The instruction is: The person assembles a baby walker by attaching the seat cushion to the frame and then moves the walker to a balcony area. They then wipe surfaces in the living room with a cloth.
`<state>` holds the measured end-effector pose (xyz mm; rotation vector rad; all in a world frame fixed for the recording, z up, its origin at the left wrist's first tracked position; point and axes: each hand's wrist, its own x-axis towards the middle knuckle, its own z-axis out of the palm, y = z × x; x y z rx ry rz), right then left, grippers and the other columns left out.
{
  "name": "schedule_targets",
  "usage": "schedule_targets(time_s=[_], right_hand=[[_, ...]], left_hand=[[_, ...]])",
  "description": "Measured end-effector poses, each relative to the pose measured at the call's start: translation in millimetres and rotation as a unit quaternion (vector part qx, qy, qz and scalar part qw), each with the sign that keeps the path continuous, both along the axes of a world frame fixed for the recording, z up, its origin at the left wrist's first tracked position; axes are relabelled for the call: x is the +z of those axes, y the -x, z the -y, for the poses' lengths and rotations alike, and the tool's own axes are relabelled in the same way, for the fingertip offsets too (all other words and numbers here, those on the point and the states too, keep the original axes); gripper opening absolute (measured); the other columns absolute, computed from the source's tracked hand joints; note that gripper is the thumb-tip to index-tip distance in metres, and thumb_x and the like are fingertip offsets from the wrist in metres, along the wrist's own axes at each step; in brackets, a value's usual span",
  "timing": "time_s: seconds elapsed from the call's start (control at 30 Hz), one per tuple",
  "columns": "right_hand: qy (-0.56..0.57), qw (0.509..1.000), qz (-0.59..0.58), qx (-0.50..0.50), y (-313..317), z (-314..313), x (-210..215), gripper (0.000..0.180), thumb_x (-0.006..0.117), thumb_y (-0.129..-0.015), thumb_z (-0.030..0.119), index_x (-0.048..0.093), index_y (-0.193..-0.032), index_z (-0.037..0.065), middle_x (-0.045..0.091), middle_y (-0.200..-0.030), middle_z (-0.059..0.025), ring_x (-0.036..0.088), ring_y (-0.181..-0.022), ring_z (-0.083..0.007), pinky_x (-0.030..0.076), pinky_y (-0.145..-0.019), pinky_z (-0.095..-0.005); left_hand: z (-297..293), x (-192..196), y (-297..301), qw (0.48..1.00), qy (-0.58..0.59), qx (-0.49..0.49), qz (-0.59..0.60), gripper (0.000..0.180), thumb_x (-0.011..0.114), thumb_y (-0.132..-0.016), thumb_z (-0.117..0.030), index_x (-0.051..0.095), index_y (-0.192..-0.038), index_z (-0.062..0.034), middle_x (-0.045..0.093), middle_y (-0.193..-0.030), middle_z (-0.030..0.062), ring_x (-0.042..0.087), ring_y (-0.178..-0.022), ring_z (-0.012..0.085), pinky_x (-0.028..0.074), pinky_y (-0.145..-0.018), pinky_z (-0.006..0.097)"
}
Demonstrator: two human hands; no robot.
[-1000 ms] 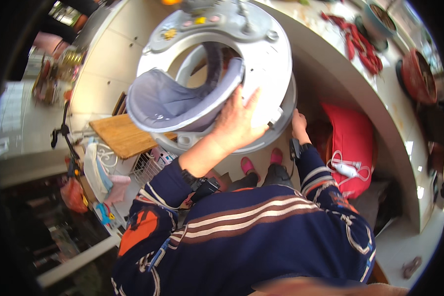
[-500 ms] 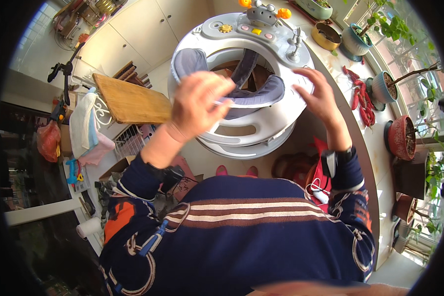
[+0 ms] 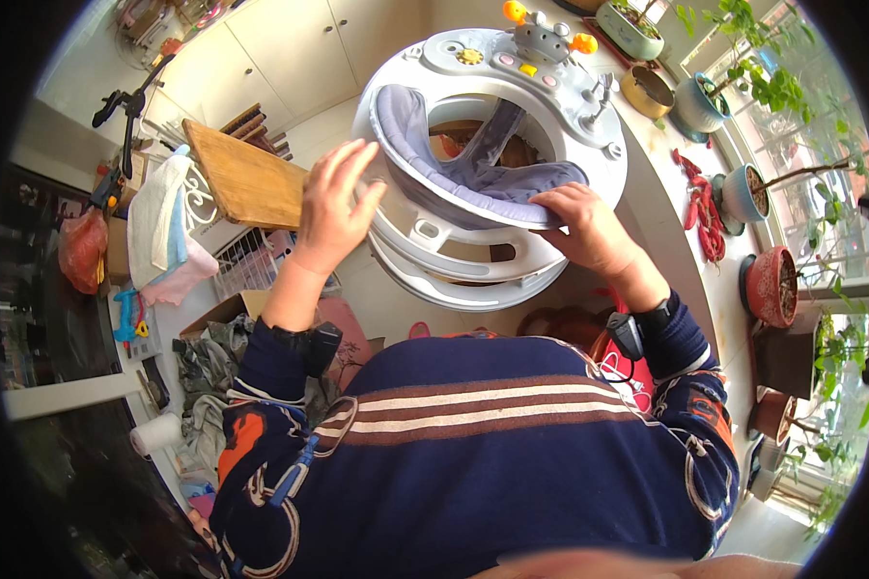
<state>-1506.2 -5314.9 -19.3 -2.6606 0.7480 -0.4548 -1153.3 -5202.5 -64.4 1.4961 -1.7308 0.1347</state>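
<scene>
Right hand (image 3: 599, 232): fingers bent together over the padded edge of the seat (image 3: 446, 181), clamped on it at about 4 o'clock, counting from the middle of the walker with 12 at the top of the view. Grip at the edge probably because the rim is the one firm part of a soft, sagging sling.

Left hand (image 3: 333, 217): fingers apart, palm half turned inward, at about 8 o'clock beside the walker's side. Seems free of any load; perhaps placed to steady that side. Contact with the shell: cannot tell.

Walker (image 3: 579, 145): straight ahead, white ring above a pale base, within reach of both hands. Toy tray (image 3: 543, 46) at 1 o'clock, on the far side from the body, which leaves the seat edge nearest the hands.

Farther out: wooden board (image 3: 246, 179) at 9 o'clock, on a slant; towels (image 3: 159, 227) beyond it; red peppers (image 3: 707, 212) on the ledge at 3 o'clock, likely there for the window light; red pot (image 3: 774, 288) at 4 o'clock.

Hidden: right thumb tip, under the rim; walker's wheels; most of the feet, only a bit of pink shoe (image 3: 419, 330) showing. A red bundle at 5 o'clock is half covered by the right sleeve. Far left too dark to read.
</scene>
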Motion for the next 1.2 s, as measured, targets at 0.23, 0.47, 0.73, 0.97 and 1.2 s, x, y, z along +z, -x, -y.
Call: schedule_targets(time_s=[0.23,0.47,0.73,0.97,1.2], right_hand=[[-0.001,1.0,0.022,0.002,2.6,-4.2,7.7,0.029,0.082,-0.073,0.011,0.068,-0.098,0.005,0.066,-0.092,-0.0103,0.064,-0.09,-0.0309,0.054,-0.079,-0.0404],[-0.055,0.994,0.095,0.002,17.6,-22.3,-1.9,0.03,0.084,-0.077,0.021,0.068,-0.096,0.004,0.066,-0.089,-0.0107,0.063,-0.088,-0.0326,0.052,-0.079,-0.0415],[0.062,0.962,0.0,-0.265,36.1,43.1,-29.3,0.042,0.079,-0.082,0.036,0.07,-0.109,0.005,0.07,-0.093,-0.0154,0.068,-0.086,-0.0322,0.055,-0.08,-0.0433],[-0.213,0.934,0.225,-0.175,51.5,9.6,-44.4,0.012,0.065,-0.077,0.0,0.062,-0.088,0.004,0.063,-0.082,-0.0066,0.061,-0.08,-0.0179,0.05,-0.076,-0.0307],[-0.261,0.87,0.367,-0.2,57.6,-35.0,-62.0,0.024,0.061,-0.081,-0.007,0.065,-0.104,0.002,0.065,-0.097,-0.0048,0.061,-0.089,-0.0135,0.049,-0.085,-0.0279]], left_hand=[[35.9,-17.0,-18.4,0.971,-0.06,-0.013,-0.233,0.036,0.06,-0.102,-0.024,0.062,-0.128,0.0006,0.069,-0.115,0.0192,0.067,-0.106,0.0309,0.052,-0.093,0.039],[87.0,-15.6,-31.2,0.923,-0.201,0.042,-0.327,0.053,0.053,-0.106,-0.037,0.048,-0.146,-0.0016,0.066,-0.124,0.0132,0.066,-0.103,0.0198,0.053,-0.088,0.032],[138.8,6.1,-37.2,0.85,-0.392,0.0,-0.351,0.084,0.074,-0.09,-0.036,0.035,-0.154,0.0012,0.066,-0.119,0.0158,0.065,-0.096,0.0196,0.052,-0.082,0.03],[151.6,8.0,-41.7,0.84,-0.432,0.02,-0.329,0.079,0.07,-0.084,-0.017,0.037,-0.153,0.0028,0.057,-0.137,0.0239,0.058,-0.12,0.026,0.05,-0.097,0.034],[166.3,0.9,-45.4,0.879,-0.423,0.011,-0.221,0.072,0.065,-0.084,-0.012,0.042,-0.151,-0.0001,0.062,-0.129,0.0187,0.062,-0.112,0.0232,0.05,-0.094,0.032]])
